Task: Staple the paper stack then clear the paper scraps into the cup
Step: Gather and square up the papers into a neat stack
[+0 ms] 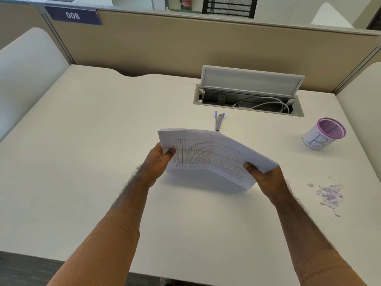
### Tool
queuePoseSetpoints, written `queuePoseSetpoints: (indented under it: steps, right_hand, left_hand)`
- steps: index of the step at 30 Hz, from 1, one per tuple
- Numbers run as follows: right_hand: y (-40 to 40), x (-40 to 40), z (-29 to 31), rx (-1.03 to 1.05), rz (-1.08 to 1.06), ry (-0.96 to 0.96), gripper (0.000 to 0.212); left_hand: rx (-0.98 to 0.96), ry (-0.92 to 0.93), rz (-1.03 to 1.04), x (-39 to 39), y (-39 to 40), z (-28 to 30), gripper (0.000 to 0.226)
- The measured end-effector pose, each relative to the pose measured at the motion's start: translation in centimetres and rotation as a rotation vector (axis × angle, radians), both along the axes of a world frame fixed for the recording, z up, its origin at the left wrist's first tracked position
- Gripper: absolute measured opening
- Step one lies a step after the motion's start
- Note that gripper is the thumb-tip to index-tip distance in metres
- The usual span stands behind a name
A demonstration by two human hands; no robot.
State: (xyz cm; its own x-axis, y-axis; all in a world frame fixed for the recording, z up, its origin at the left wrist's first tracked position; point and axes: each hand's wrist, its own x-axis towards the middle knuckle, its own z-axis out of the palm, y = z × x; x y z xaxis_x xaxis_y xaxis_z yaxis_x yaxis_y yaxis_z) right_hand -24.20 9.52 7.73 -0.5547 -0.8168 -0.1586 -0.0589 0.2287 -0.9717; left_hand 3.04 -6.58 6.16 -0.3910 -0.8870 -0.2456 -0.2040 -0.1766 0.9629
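A white paper stack [212, 155] printed with a table is held above the middle of the desk, bowed upward between both hands. My left hand [158, 162] grips its left edge and my right hand [266, 178] grips its right edge. A small grey stapler [219, 121] with purple tips lies on the desk just beyond the stack. A pile of pale purple paper scraps [329, 195] lies at the right, apart from my right hand. The cup [323, 133], a purple mesh holder wrapped in white paper marked "B", stands upright at the far right.
The white desk [82, 141] has an open cable hatch [249, 100] with a raised lid and white cables behind the stapler. Beige partition walls [165, 42] close off the back and sides. The desk's front edge runs near the bottom left.
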Motion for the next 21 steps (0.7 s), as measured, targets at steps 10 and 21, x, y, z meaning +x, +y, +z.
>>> queuePoseSetpoints:
  steps: [10, 21]
  right_hand:
    - [0.8, -0.2, 1.5, -0.134, 0.019, -0.269, 0.025]
    - [1.0, 6.2, -1.4, -0.229, -0.283, -0.678, 0.031]
  left_hand:
    - [0.052, 0.074, 0.095, 1.0, -2.1, 2.1, 0.03]
    - [0.416, 0.461, 0.104, -3.6, 2.9, 2.0, 0.033]
